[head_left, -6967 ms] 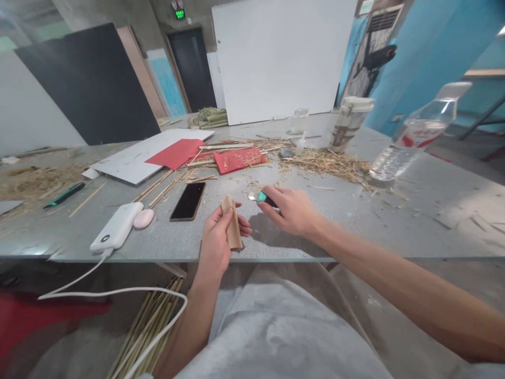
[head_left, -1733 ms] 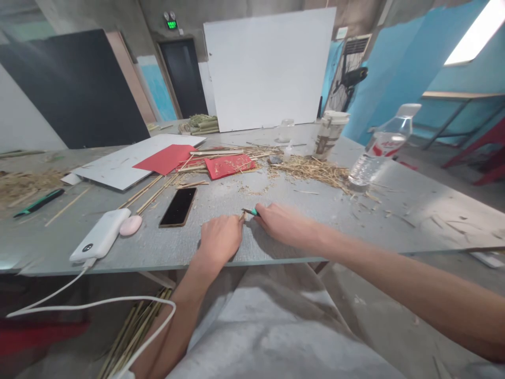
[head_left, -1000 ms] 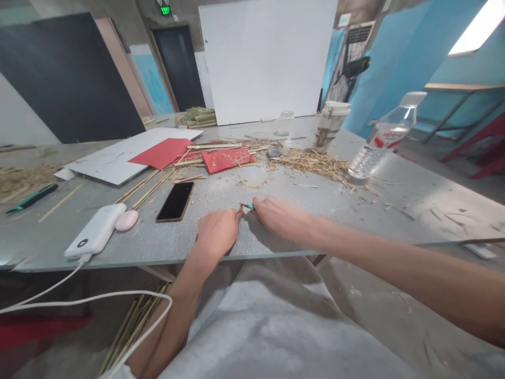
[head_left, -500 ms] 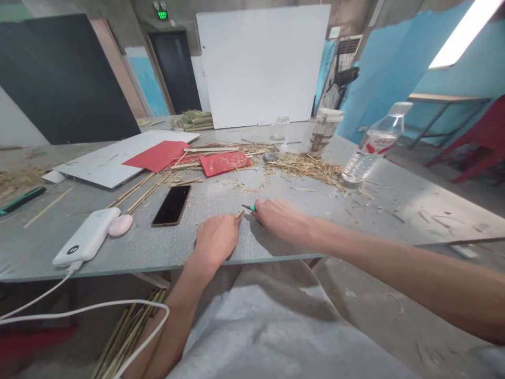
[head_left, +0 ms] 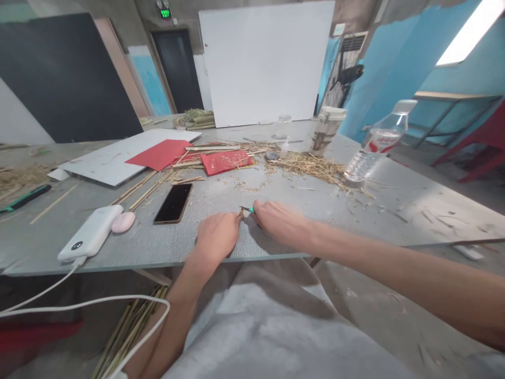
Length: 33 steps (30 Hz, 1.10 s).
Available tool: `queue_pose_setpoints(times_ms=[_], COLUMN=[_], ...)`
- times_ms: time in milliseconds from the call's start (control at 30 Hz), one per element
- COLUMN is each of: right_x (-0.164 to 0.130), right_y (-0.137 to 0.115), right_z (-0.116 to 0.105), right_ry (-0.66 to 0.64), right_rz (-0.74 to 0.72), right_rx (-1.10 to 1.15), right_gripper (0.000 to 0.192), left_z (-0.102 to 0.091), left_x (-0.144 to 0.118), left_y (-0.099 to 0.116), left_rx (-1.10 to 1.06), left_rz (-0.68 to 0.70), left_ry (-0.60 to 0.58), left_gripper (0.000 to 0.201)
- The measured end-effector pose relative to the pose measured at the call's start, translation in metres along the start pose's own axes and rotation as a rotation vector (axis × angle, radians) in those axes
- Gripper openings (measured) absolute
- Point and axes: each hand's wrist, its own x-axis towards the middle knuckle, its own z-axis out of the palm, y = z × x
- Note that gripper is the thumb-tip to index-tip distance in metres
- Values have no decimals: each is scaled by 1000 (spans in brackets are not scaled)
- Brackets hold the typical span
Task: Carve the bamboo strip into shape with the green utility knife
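Observation:
My left hand [head_left: 216,237] presses a tan bamboo piece [head_left: 240,213] flat on the grey table [head_left: 276,197] near its front edge; only the piece's tip shows past my fingers. Just to its right, my right hand [head_left: 278,223] grips a green-handled utility knife [head_left: 248,209]. The blade tip meets the end of the bamboo piece. Both hands are close together, almost touching.
A black phone [head_left: 173,202], white power bank [head_left: 90,232] with cable and a pink oval [head_left: 123,222] lie to the left. Red paper [head_left: 224,160], bamboo strips and straw shavings [head_left: 311,166] lie behind. A water bottle [head_left: 374,143] and cup [head_left: 326,129] stand at the right.
Seven seconds ago my left hand held the bamboo piece upright above the table; it now lies pressed down with the knife at its end. Over the last second the hands barely moved.

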Motion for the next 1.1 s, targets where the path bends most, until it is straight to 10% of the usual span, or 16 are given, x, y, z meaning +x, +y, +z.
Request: queue_pose_setpoints(times_ms=[800,1100], right_x=[-4,-3], right_y=[-2,5], right_z=[-5,7], right_ry=[-154,-13], right_rz=[59,22], right_rx=[-8,7], right_gripper=[42,38], left_z=[2,3], left_x=[-4,-4], left_y=[2,-2], left_rx=[13,-10], left_rz=[-7,5], left_ry=[7,6], left_gripper=[51,57])
